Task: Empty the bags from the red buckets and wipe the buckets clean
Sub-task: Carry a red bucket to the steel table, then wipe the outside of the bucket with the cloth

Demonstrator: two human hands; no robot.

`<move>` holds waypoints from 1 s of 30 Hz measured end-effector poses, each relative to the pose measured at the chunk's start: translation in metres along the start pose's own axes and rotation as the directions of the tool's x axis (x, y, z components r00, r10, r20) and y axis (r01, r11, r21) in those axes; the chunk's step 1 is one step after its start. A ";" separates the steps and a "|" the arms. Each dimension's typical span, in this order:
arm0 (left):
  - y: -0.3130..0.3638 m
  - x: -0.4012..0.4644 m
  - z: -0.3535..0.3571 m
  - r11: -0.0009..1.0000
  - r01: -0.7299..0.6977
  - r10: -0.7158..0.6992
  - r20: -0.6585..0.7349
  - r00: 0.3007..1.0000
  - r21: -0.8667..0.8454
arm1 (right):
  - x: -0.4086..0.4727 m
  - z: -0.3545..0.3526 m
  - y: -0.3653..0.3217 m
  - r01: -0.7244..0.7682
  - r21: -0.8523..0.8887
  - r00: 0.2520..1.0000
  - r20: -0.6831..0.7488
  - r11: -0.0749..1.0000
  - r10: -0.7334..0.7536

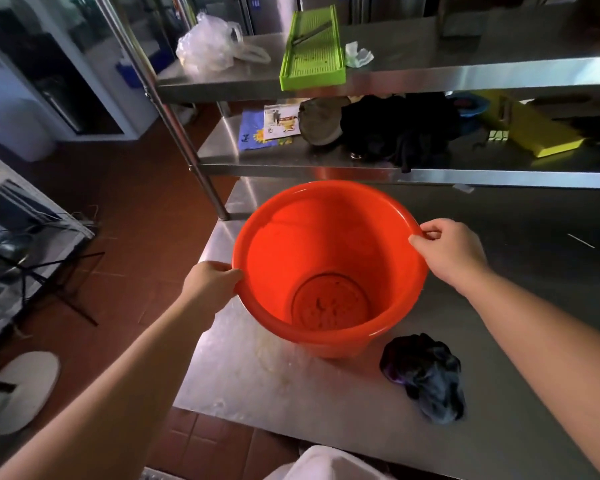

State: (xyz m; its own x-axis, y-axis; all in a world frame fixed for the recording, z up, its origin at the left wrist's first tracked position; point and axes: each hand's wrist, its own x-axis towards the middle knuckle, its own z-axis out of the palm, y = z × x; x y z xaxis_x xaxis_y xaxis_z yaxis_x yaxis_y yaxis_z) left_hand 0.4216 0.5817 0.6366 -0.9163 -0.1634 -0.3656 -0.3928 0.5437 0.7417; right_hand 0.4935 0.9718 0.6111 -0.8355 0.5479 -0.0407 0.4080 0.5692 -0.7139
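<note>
Red plastic defines the work item: one red bucket [329, 268] stands upright near the left edge of the steel tabletop [326, 403], with no bag inside and specks on its floor. I see my left hand [210, 284] grasping the left side of the rim, fingers curled over the lip. My right hand [449, 252] grasps the right side of the rim, thumb and fingers pinching it. A crumpled dark cloth [425, 375] lies on the tabletop just right of the bucket's base, toward the front edge, apart from both hands.
</note>
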 end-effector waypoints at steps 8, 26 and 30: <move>0.000 -0.023 0.013 0.926 -0.198 0.247 -0.120 0.961 0.321 | -0.016 0.026 0.086 -0.205 0.078 0.978 0.056 0.976 0.201; 0.044 -0.138 0.137 0.316 -0.861 0.614 0.605 0.506 0.399 | -0.164 0.124 0.226 0.249 -0.556 0.909 0.416 0.793 0.007; 0.043 -0.138 0.147 0.349 -0.843 0.614 0.580 0.535 0.408 | -0.173 0.119 0.236 0.272 -0.604 0.901 0.432 0.749 0.021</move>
State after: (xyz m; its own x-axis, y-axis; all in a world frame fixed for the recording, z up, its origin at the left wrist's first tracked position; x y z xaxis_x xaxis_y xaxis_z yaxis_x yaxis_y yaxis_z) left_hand 0.5431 0.7488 0.6361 -0.6865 0.7241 -0.0667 0.6674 0.6637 0.3378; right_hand 0.6900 0.9383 0.3664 -0.9039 0.2407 -0.3537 0.3002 0.9459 -0.1234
